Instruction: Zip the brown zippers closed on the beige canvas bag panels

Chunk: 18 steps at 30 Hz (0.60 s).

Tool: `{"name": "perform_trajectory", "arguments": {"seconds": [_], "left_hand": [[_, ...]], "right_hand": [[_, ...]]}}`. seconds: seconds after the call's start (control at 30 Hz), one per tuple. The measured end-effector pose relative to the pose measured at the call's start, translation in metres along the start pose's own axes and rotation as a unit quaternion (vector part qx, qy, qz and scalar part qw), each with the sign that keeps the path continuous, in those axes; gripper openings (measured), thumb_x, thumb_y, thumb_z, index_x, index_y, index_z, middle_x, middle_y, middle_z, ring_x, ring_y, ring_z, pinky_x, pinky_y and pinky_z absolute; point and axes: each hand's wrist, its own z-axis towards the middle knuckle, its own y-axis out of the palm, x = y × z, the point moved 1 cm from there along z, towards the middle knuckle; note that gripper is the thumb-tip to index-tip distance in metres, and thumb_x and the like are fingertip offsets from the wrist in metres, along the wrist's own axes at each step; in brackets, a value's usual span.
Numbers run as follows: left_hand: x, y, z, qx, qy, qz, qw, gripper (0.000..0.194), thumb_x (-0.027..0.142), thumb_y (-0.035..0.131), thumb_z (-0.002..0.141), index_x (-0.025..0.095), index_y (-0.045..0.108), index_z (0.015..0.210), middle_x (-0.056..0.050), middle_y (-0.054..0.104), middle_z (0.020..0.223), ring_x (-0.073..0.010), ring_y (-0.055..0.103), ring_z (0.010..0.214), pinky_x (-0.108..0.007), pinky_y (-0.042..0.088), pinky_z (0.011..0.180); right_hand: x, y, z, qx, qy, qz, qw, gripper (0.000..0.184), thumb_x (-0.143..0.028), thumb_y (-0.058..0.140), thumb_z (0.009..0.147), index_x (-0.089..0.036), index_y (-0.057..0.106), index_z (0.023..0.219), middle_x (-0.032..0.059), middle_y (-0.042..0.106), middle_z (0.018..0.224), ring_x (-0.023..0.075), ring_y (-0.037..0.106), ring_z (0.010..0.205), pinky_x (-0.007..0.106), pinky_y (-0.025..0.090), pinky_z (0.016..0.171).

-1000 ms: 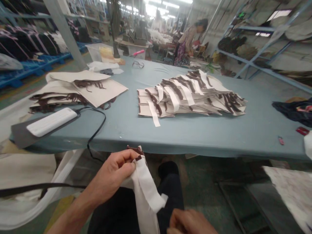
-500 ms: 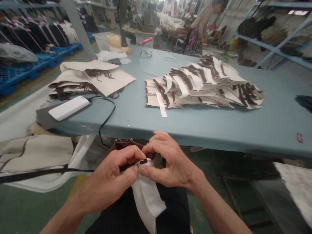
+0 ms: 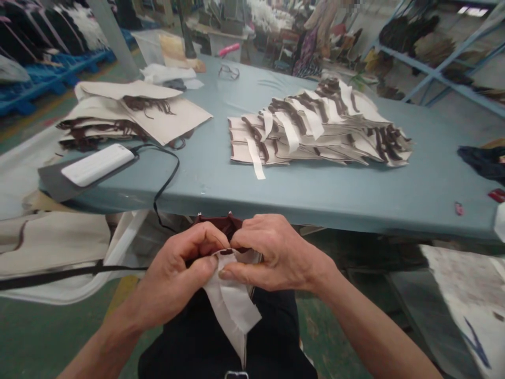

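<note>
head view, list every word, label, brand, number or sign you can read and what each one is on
No text can be read.
White power bank: a tiny mark near the cable end, too small to read.
Pale sheet at lower right: a dark blue stroke, no readable letters.
Small red item on the table: too blurred to tell.
Held white strip: no print visible.

Bare hands and forearms above black clothing.
The left hand [image 3: 183, 271] and right hand [image 3: 272, 255] are uncovered, as are both visible forearms [image 3: 361, 310]. Plain, very dark clothing [image 3: 272, 337], close to black, covers the lap and thighs in one broad, unpatterned area. At its lower middle, a silvery metal buckle [image 3: 236, 374] shows a rounded frame, partly cut off by the view's bottom edge.
</note>
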Motion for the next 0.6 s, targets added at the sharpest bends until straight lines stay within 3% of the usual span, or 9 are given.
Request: {"name": "perform_trajectory", "arguments": {"seconds": [0.13,0.27,0.47,0.6], "left_hand": [[0.006,0.001,0.0,0.028,0.024,-0.011,0.999,0.009,0.018,0.061,0.083,0.022,0.069,0.079,0.002,0.063,0.067,-0.0117,0.054,0.058,-0.019,0.043,0.052],[0.008,0.002,0.001,0.049,0.062,-0.016,0.997,0.015,0.015,0.06,0.08,0.023,0.073,0.081,0.002,0.069,0.069,-0.0119,0.061,0.059,-0.018,0.046,0.052],[0.0,0.005,-0.005,0.087,0.167,0.026,0.982,0.022,0.01,0.062,0.078,0.023,0.079,0.082,0.0,0.076,0.066,-0.0137,0.068,0.055,-0.02,0.052,0.052],[-0.003,0.012,-0.006,0.066,0.263,0.019,0.962,0.025,0.006,0.062,0.081,0.023,0.078,0.09,0.001,0.075,0.065,-0.0124,0.066,0.049,-0.02,0.051,0.049]], "right_hand": [[-0.002,0.002,0.002,0.009,0.007,0.04,0.999,0.044,-0.035,0.065,0.098,-0.022,0.044,0.061,-0.0058,0.041,0.059,0.0104,0.037,0.056,0.029,0.021,0.059],[-0.004,0.004,0.004,-0.013,0.064,0.183,0.981,0.044,-0.037,0.063,0.098,-0.022,0.042,0.061,-0.0077,0.033,0.059,0.0078,0.028,0.053,0.026,0.019,0.054],[-0.007,0.015,-0.001,-0.026,0.129,0.401,0.907,0.043,-0.049,0.07,0.092,-0.021,0.053,0.064,-0.0057,0.04,0.064,0.0088,0.033,0.06,0.023,0.027,0.053],[-0.005,0.026,-0.007,-0.023,0.141,0.509,0.849,0.05,-0.054,0.089,0.077,-0.018,0.058,0.064,-0.0066,0.043,0.062,0.0074,0.034,0.058,0.022,0.029,0.052]]}}
